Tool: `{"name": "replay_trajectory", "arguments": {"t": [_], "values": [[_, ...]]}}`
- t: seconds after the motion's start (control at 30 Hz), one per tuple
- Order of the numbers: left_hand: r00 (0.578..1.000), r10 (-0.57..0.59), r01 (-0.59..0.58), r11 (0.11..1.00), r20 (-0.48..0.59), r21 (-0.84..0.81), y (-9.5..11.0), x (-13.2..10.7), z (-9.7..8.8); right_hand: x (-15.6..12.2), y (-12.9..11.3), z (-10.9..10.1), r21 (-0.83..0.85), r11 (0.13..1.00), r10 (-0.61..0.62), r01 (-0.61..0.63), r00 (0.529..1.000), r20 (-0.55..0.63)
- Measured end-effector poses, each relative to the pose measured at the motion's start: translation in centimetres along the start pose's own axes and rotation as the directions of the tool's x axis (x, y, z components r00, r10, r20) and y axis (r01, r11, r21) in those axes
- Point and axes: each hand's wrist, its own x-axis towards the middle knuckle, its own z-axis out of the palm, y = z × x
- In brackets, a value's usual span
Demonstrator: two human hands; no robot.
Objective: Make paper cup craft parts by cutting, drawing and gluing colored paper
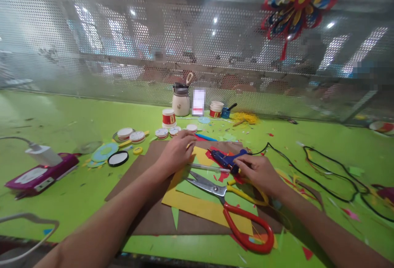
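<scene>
My left hand (178, 151) is over the far left part of the brown board (144, 202), above yellow paper (203, 207), its fingers curled together. Whatever lies between those fingertips is hidden. The fingers of my right hand (258, 171) are closed at the blue hot glue gun (226, 158), whose nozzle points left. A translucent stick (209, 168) lies between the two hands. Nearer to me are large scissors (215, 188) with parted blades and red and yellow handles, resting on yellow and green paper. Small red paper scraps (221, 177) lie beside the gun.
A black cord (295, 177) trails right from the gun. Left stand white-lidded tubs (137, 136), a round black-rimmed lid (118, 158) and a purple power strip (46, 171). Behind are a jug (181, 101), a phone (198, 101) and yellow shreds (246, 117) before a perforated metal screen (123, 54).
</scene>
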Motion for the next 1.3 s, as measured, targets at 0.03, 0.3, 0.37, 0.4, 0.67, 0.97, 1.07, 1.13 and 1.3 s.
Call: {"name": "replay_trajectory", "arguments": {"t": [0.03, 0.3, 0.37, 0.4, 0.67, 0.97, 1.07, 1.13, 1.3], "values": [[1.000, 0.003, -0.003, 1.000, 0.011, -0.004, 0.1, 0.0, 0.0, 0.0, 0.1, 0.0, -0.002, 1.000, -0.003, 0.003, 1.000, 0.000], [0.997, -0.017, 0.018, 1.000, 0.071, -0.010, 0.8, -0.1, 0.2, 0.0, 0.2, -0.3, -0.021, 0.999, -0.044, 0.044, 0.999, 0.031], [0.996, -0.021, 0.022, 1.000, 0.082, -0.014, 0.9, -0.1, 0.1, 0.0, 0.4, -0.6, -0.040, 0.997, -0.062, 0.064, 0.997, 0.035], [0.996, -0.024, 0.026, 1.000, 0.086, -0.015, 1.0, -0.1, 0.2, 0.1, 0.5, -0.7, -0.062, 0.995, -0.077, 0.079, 0.997, 0.030], [0.993, -0.100, 0.101, 0.995, 0.057, -0.017, 0.6, -0.1, 0.9, 0.5, 2.2, -0.9, -0.186, 0.977, -0.109, 0.100, 0.993, -0.042], [0.987, -0.155, 0.154, 0.988, -0.040, -0.017, -0.8, -0.3, 0.9, 1.2, 3.7, -0.5, -0.240, 0.969, -0.104, 0.057, 0.976, -0.189], [0.989, -0.142, 0.141, 0.990, -0.037, -0.016, -1.1, -0.4, 0.9, 1.3, 3.3, -0.4, -0.239, 0.969, -0.115, 0.064, 0.971, -0.208], [0.990, -0.136, 0.136, 0.991, -0.036, -0.014, -1.1, -0.5, 0.9, 1.2, 3.1, -0.4, -0.236, 0.969, -0.122, 0.070, 0.970, -0.209], [0.991, -0.133, 0.133, 0.991, -0.011, 0.003, -1.0, -0.4, 1.0, 1.0, 2.7, -0.5, -0.204, 0.972, -0.158, 0.118, 0.968, -0.196]]}}
